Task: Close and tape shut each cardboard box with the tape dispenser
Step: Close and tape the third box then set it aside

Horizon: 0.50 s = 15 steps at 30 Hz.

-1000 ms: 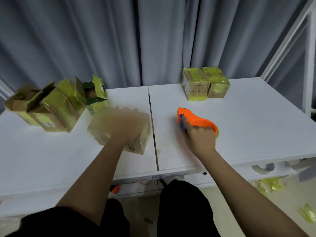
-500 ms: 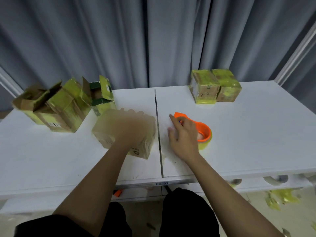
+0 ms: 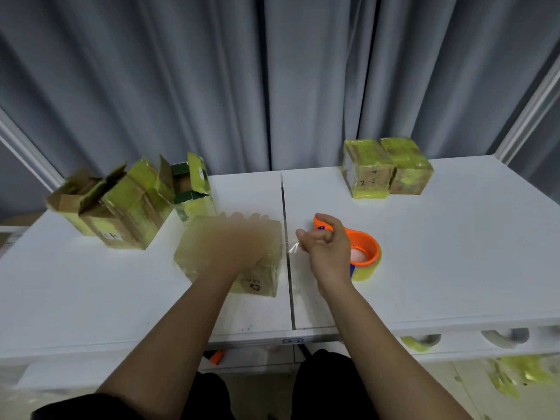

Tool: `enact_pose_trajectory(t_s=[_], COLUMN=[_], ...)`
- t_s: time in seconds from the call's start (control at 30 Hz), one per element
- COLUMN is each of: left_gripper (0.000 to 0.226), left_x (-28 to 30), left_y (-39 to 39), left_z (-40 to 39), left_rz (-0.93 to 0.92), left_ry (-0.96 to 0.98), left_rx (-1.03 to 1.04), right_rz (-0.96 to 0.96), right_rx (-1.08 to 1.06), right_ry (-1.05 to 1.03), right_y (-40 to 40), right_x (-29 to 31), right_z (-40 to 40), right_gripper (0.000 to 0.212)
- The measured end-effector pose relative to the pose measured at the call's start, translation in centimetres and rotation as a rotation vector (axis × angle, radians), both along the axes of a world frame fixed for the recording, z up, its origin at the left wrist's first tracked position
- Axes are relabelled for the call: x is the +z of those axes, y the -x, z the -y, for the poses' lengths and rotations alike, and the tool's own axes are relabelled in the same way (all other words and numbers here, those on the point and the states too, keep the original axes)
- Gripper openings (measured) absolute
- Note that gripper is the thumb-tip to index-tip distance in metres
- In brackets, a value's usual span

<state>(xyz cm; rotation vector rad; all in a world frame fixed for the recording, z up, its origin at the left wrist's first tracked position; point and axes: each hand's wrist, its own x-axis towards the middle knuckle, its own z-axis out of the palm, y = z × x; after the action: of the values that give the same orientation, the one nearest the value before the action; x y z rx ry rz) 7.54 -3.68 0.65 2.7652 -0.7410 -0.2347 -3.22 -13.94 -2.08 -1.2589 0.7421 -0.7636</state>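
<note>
Box [image 3: 260,277]: mid frame, your blurry left hand [image 3: 242,244] lies flat on top.
Tape [image 3: 293,247]: your right hand [image 3: 325,247] pinches its loose end beside the orange dispenser [image 3: 363,247].

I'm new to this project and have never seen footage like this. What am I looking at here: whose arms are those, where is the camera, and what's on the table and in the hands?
There is no machine here: the arms belong to a person wearing a camera on the head, looking forward and down, so this one picture shows their own view. They sit at a white table in front of a grey curtain. The left hand rests flat on top of a closed box; that area is blurred. The right hand pinches the loose end of clear tape drawn from the orange tape dispenser lying beside it. At the back left stand open boxes with flaps up; at the back right, two taped boxes side by side.
</note>
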Motion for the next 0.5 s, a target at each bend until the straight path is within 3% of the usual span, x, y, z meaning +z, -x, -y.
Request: enact_pose_trajectory(t_s=[0.17, 0.33, 0.5], left_gripper=[0.062, 0.057, 0.056], left_x=[0.8, 0.2, -0.1], left_y=[0.1, 0.2, 0.2], left_z=[-0.9, -1.3, -1.2], left_rz=[0.067, 0.121, 0.129], left_ry=[-0.196, -0.096, -0.073], left_rx=[-0.045, -0.028, -0.02], right_rz=[-0.056, -0.056, -0.445], right_rx=[-0.004, 0.071, 0.203], right_ry=[0.042, -0.075, 0.49], right_y=[-0.2, -1.6, -1.4], right_x=[-1.6, -2.8, -3.1], right_z=[0.4, -1.5, -1.4], right_gripper=[0.037, 0.031, 0.063])
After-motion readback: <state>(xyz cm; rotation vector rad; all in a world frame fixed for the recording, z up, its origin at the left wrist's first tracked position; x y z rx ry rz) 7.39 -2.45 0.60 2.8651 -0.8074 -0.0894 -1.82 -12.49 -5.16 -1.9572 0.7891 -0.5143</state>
